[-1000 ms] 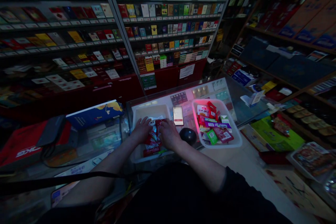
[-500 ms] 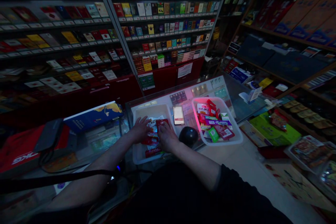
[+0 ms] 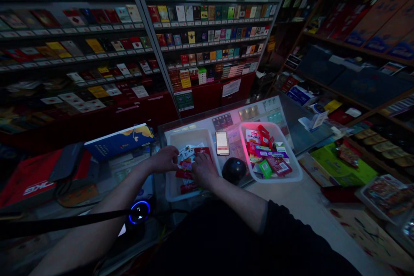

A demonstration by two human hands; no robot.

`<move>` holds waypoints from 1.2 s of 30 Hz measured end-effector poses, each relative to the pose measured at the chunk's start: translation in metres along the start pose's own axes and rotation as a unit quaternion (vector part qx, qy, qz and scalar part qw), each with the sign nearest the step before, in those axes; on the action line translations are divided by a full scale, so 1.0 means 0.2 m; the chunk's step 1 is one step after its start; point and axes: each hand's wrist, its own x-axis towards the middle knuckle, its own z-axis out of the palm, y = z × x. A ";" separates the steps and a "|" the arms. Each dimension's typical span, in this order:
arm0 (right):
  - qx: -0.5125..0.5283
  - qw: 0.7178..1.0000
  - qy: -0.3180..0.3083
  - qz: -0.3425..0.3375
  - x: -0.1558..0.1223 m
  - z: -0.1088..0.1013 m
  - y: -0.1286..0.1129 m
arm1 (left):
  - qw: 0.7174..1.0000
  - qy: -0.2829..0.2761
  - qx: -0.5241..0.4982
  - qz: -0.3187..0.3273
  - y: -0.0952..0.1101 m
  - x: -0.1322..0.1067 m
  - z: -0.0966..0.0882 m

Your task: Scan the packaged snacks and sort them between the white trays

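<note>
The dark red packet (image 3: 202,150) lies in the left-hand plastic bin (image 3: 171,186) on the counter (image 3: 299,133), just beyond the fingers of the right hand (image 3: 204,170), which partly covers it and is the nearer hand; its long axis is hidden. The left hand (image 3: 165,159) hangs over the bin's left side, fingers curled, with white packets (image 3: 187,151) between the hands. Whether either grip holds anything, I cannot tell.
</note>
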 end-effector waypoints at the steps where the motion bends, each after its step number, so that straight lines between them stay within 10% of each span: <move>1: 0.003 1.000 0.004 -0.003 0.00 0.00 0.00 | 1.000 -0.005 -0.007 -0.004 0.00 -0.01 -0.01; 13: 0.012 0.995 0.072 0.063 0.03 -0.06 0.07 | 0.987 0.093 -0.129 -0.020 -0.15 -0.06 0.04; 23: 0.005 0.991 0.011 0.137 0.01 -0.23 0.17 | 0.973 0.175 -0.149 0.035 -0.15 -0.02 0.06; 36: 0.203 0.955 0.086 0.199 -0.09 -0.35 0.39 | 0.942 0.230 -0.242 0.033 -0.06 0.05 0.08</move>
